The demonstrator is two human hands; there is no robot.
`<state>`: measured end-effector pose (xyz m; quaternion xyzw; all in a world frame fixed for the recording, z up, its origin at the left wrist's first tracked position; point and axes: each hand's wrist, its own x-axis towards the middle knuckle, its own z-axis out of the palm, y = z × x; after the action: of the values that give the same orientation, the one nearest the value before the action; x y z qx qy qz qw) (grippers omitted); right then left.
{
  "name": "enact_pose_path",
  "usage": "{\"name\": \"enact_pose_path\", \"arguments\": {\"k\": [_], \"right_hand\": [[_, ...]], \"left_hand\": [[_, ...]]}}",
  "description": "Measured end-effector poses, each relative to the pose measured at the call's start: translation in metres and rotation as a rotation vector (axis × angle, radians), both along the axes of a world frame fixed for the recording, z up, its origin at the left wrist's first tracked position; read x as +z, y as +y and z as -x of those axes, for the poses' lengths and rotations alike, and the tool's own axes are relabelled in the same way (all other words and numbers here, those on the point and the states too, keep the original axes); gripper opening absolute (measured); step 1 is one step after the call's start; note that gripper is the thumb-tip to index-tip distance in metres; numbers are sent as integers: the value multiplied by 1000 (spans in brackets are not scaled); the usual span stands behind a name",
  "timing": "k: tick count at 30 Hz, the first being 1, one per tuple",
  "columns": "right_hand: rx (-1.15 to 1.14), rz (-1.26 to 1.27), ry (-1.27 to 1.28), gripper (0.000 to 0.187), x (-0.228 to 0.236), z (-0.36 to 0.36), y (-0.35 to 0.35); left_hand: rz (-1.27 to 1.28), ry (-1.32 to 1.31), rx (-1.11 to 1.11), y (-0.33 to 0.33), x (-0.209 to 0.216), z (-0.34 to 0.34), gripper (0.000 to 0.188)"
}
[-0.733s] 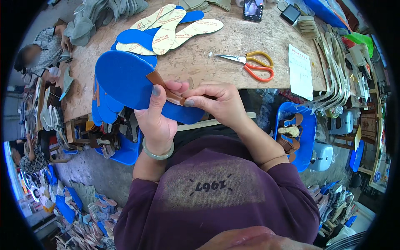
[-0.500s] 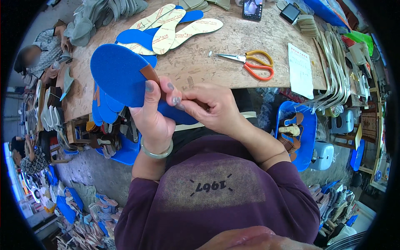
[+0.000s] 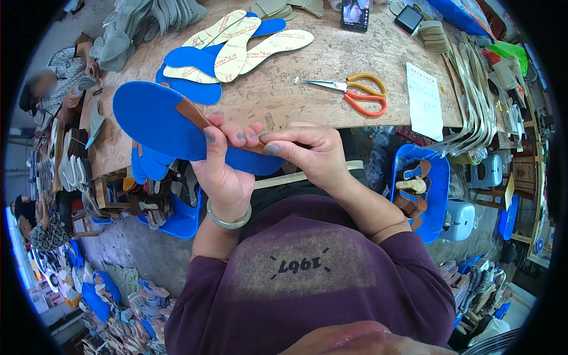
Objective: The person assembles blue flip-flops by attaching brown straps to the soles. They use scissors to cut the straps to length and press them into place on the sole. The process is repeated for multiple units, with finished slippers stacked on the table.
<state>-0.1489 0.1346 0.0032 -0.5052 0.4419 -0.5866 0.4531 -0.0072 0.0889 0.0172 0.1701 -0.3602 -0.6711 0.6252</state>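
Observation:
A blue shoe insole (image 3: 152, 120) is held up over the near edge of the table, tilted, its wide end toward the far left. My left hand (image 3: 228, 177) grips it at the middle, thumb on the blue face and fingers curled at the far edge. Along that edge runs a narrow brown strip (image 3: 191, 112). My right hand (image 3: 318, 152) is closed in a pinch on the strip, beside my left fingertips. On the table beyond lie several insoles, some with cream printed faces (image 3: 235, 56) and some with blue faces (image 3: 190, 60).
Scissors (image 3: 362, 94) with orange and yellow handles lie on the wooden table (image 3: 278, 97), near a paper sheet (image 3: 423, 100) and a phone (image 3: 355, 15). Pale strips (image 3: 473, 100) hang off the right side. A blue bin (image 3: 439, 189) holds sandals. Another person (image 3: 62, 71) sits at far left.
Both hands and the insole have shifted slightly; the insole's wide end has swung left and down. More of the brown strip shows, and my right hand still pinches near my left fingers.

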Motion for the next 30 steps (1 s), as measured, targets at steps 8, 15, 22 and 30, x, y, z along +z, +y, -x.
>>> {"name": "enact_pose_path", "arguments": {"k": [8, 15, 22, 30], "right_hand": [[-14, 217, 366, 16, 10, 0, 4], [-93, 205, 491, 11, 15, 32, -3], [-91, 460, 990, 9, 39, 55, -11], [130, -45, 437, 22, 30, 67, -44]], "left_hand": [[43, -72, -40, 4, 5, -10, 28], [34, -424, -403, -18, -26, -16, 40], [1344, -1346, 235, -22, 42, 8, 25], [879, -1625, -570, -67, 23, 15, 29]]}}
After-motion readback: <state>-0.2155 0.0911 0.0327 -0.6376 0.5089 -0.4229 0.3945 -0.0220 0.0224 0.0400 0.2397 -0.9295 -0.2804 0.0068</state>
